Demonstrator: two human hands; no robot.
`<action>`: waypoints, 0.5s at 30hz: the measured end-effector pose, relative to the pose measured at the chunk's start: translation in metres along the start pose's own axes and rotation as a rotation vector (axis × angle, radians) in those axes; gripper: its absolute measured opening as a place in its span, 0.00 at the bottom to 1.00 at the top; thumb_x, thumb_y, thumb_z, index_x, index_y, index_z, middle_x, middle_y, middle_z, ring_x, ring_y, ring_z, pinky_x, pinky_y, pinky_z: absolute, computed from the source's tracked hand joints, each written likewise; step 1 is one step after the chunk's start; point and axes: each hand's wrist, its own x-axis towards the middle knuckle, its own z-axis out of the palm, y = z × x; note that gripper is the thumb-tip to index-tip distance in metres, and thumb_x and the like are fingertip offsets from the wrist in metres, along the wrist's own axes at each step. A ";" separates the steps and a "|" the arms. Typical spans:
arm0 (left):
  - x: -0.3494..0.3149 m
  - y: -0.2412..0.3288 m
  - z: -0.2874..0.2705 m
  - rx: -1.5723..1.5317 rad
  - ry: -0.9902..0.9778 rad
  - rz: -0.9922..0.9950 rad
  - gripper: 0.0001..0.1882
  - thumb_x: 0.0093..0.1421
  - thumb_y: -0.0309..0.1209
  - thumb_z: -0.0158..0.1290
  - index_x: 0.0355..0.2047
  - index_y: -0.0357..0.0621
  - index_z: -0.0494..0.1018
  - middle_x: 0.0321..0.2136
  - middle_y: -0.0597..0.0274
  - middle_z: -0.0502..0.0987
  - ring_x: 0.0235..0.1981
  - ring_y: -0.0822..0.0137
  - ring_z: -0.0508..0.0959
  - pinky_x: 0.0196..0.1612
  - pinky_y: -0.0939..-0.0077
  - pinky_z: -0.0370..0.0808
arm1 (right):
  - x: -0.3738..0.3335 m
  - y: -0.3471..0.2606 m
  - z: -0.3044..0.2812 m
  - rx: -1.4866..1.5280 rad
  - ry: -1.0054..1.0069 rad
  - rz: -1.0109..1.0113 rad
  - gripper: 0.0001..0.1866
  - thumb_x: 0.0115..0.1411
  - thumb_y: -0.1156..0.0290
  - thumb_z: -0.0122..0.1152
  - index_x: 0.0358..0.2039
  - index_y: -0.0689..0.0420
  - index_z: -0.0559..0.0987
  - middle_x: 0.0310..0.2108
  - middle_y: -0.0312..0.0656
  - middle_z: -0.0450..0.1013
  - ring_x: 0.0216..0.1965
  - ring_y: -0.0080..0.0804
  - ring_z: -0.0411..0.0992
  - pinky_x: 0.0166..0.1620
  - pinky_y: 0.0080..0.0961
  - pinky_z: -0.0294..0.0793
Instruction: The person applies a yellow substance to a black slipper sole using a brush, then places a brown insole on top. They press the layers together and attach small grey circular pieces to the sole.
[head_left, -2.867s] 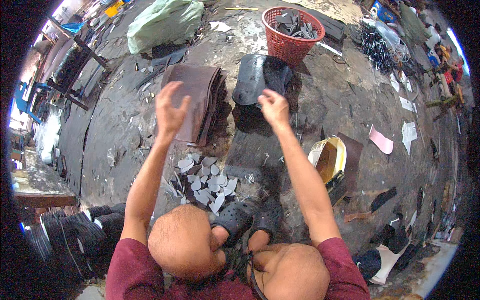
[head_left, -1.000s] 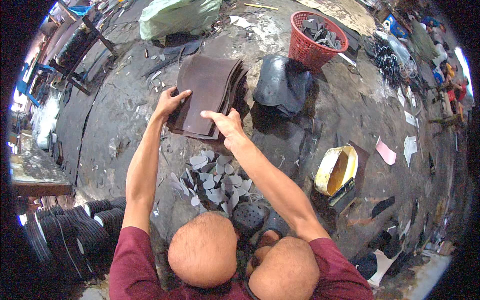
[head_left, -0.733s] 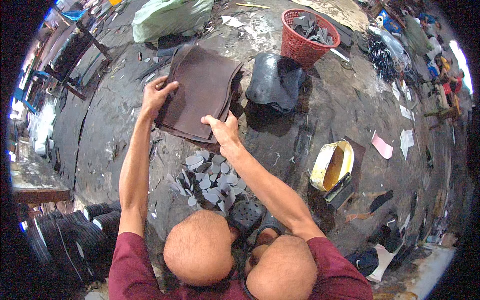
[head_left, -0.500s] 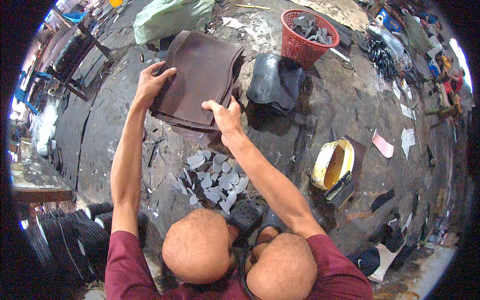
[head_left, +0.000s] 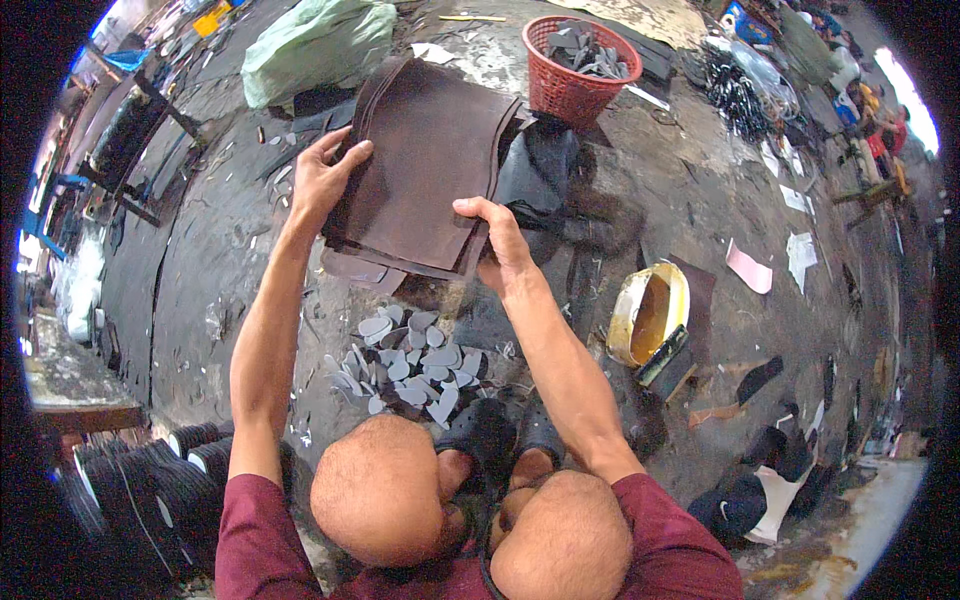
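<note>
A stack of dark brown flexible sheets (head_left: 425, 165) is held up between both my hands, tilted over the floor. My left hand (head_left: 325, 178) grips its left edge, thumb on top and fingers behind. On the lower right edge my right hand (head_left: 500, 240) pinches it, thumb on top and its other fingers partly hidden. Partly covered by the sheets' right side is a shiny black stack or block (head_left: 540, 165). Under the lower edge, more brown pieces (head_left: 365, 270) show. Nearer to me lies a loose pile of small grey rounded cutouts (head_left: 410, 365).
A red plastic basket (head_left: 570, 98) of grey scraps stands at the back. To the right sits a cut-open container (head_left: 635, 320) with amber liquid, a brush-like dark piece (head_left: 663, 355) at its rim. Rows of black ribbed pieces (head_left: 130, 495) lie at lower left. A pale green bag (head_left: 315, 50) is behind.
Both hands have shifted the brown sheets to the right, and they now overlap more of the black stack. The whole view has also shifted slightly.
</note>
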 end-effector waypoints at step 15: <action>-0.102 0.126 0.178 -0.223 -0.712 0.209 0.65 0.48 0.40 0.73 0.74 0.40 0.39 0.67 0.41 0.60 0.68 0.52 0.61 0.70 0.61 0.57 | -0.114 -0.042 -0.026 -0.964 0.678 -0.926 0.55 0.50 0.53 0.75 0.71 0.63 0.54 0.60 0.63 0.66 0.60 0.58 0.67 0.62 0.44 0.66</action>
